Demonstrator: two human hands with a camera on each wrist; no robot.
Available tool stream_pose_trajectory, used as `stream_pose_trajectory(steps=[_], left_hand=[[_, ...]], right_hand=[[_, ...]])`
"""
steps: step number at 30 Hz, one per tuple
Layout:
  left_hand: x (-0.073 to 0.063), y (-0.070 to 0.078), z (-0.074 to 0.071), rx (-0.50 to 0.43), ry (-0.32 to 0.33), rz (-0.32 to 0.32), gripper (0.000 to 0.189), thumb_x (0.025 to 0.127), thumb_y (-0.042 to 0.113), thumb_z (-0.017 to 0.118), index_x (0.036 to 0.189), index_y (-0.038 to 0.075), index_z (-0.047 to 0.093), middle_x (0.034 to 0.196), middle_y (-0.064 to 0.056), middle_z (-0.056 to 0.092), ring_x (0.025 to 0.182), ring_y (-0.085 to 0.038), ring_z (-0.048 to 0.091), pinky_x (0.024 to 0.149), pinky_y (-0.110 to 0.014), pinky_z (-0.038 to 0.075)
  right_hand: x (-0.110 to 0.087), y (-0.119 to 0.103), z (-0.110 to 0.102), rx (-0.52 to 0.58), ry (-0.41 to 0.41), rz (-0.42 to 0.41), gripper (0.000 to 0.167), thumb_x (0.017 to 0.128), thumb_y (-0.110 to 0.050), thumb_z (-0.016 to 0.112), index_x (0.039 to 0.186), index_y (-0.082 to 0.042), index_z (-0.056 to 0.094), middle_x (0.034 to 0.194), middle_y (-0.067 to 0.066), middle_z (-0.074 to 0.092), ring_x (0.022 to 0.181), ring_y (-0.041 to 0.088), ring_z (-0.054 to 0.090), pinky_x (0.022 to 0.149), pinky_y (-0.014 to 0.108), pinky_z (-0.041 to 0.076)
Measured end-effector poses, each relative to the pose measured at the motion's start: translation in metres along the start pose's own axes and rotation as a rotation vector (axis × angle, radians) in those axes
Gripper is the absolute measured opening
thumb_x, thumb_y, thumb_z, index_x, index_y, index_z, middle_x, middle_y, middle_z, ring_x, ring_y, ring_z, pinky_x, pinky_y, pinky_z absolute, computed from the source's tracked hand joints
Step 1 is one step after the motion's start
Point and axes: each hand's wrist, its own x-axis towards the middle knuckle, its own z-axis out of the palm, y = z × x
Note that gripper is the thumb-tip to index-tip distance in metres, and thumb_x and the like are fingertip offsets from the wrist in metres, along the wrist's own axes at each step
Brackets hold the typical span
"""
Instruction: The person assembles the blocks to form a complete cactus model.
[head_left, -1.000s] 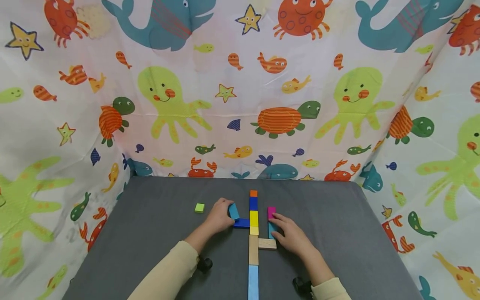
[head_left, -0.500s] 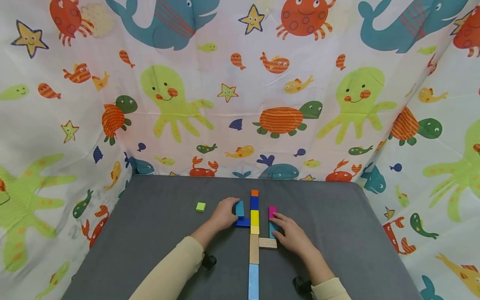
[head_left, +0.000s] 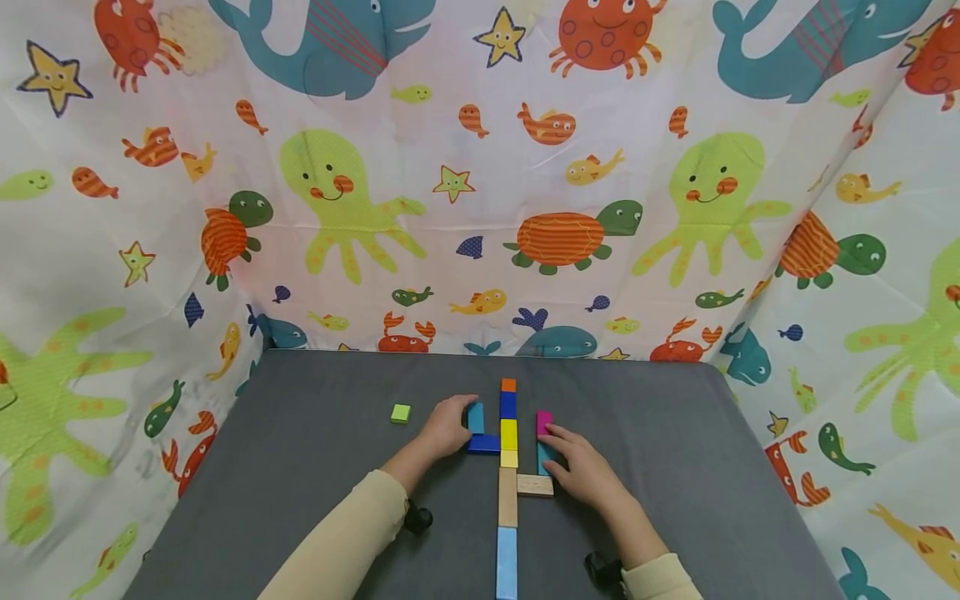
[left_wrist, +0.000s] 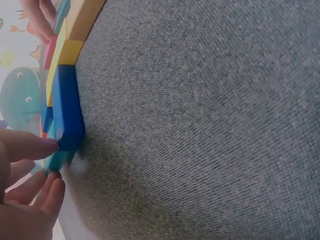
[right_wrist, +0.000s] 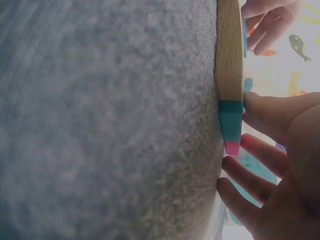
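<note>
My left hand (head_left: 447, 427) pinches a light blue block (head_left: 476, 418), which stands at the far side of a dark blue block (head_left: 484, 444). In the left wrist view, the thumb lies at the dark blue block's end, and the fingers partly hide the light blue one. My right hand (head_left: 581, 468) rests with loosely spread fingers against a teal block (head_left: 545, 458) and a magenta block (head_left: 543, 422), lined up end to end. A short wooden block (head_left: 535, 486) joins that pair to the central row, whose yellow block (head_left: 508, 433) meets the dark blue one.
Along the middle row lie an orange block (head_left: 508, 385), a blue block (head_left: 508, 406), a long wooden block (head_left: 507, 497) and a pale blue block (head_left: 507, 562). A green block (head_left: 401, 414) sits alone on the grey table (head_left: 330, 417). A patterned curtain (head_left: 465, 225) surrounds the table.
My left hand has moved slightly right with the light blue block, turning it from a tilt to straight and setting it against the dark blue block. The right hand has stayed in place.
</note>
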Motion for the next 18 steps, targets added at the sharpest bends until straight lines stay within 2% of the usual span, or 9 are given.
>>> stream_pose_trajectory(steps=[4,7,10,12,15,18], left_hand=[[-0.001,-0.002,0.001,-0.017,0.000,0.002,0.062,0.083,-0.006,0.064,0.143,0.008,0.057,0.145,-0.014,0.054,0.120,-0.028,0.055,0.106,-0.049,0.046],[-0.004,-0.005,0.002,-0.038,0.030,0.014,0.058,0.083,-0.005,0.060,0.140,0.006,0.059,0.143,-0.015,0.054,0.116,-0.027,0.057,0.102,-0.047,0.049],[-0.006,-0.010,0.001,-0.054,0.047,0.034,0.056,0.084,-0.001,0.062,0.140,0.005,0.059,0.142,-0.015,0.055,0.114,-0.027,0.059,0.099,-0.047,0.050],[-0.009,-0.013,0.000,-0.050,0.026,0.044,0.060,0.085,0.007,0.069,0.143,0.005,0.055,0.144,-0.016,0.053,0.118,-0.028,0.057,0.102,-0.049,0.049],[-0.012,-0.015,-0.002,-0.020,-0.045,0.057,0.080,0.082,0.022,0.082,0.151,0.007,0.045,0.151,-0.015,0.046,0.130,-0.031,0.051,0.110,-0.051,0.042],[-0.013,-0.016,-0.001,0.014,-0.101,0.064,0.098,0.076,0.026,0.090,0.156,0.010,0.037,0.157,-0.015,0.039,0.140,-0.034,0.041,0.115,-0.055,0.035]], right_hand=[[0.000,0.000,0.000,-0.001,0.002,0.003,0.048,0.095,-0.022,0.071,0.141,-0.011,0.061,0.155,0.009,0.048,0.141,0.035,0.046,0.112,0.055,0.039],[0.000,0.001,0.001,0.001,-0.001,0.010,0.049,0.095,-0.023,0.071,0.142,-0.012,0.060,0.155,0.008,0.047,0.141,0.034,0.045,0.112,0.055,0.039],[0.000,0.001,0.002,0.001,-0.004,0.011,0.049,0.095,-0.023,0.071,0.142,-0.013,0.060,0.155,0.008,0.047,0.141,0.034,0.045,0.112,0.055,0.039],[0.000,0.001,0.002,0.001,-0.006,0.009,0.049,0.096,-0.023,0.071,0.142,-0.013,0.060,0.155,0.008,0.047,0.141,0.034,0.045,0.111,0.055,0.040],[0.000,0.001,0.002,0.005,-0.006,0.010,0.049,0.096,-0.023,0.071,0.142,-0.013,0.060,0.155,0.008,0.047,0.141,0.034,0.045,0.112,0.055,0.039],[0.000,0.001,0.001,0.005,0.000,0.009,0.049,0.095,-0.022,0.071,0.142,-0.012,0.060,0.155,0.008,0.047,0.141,0.035,0.045,0.111,0.056,0.039]])
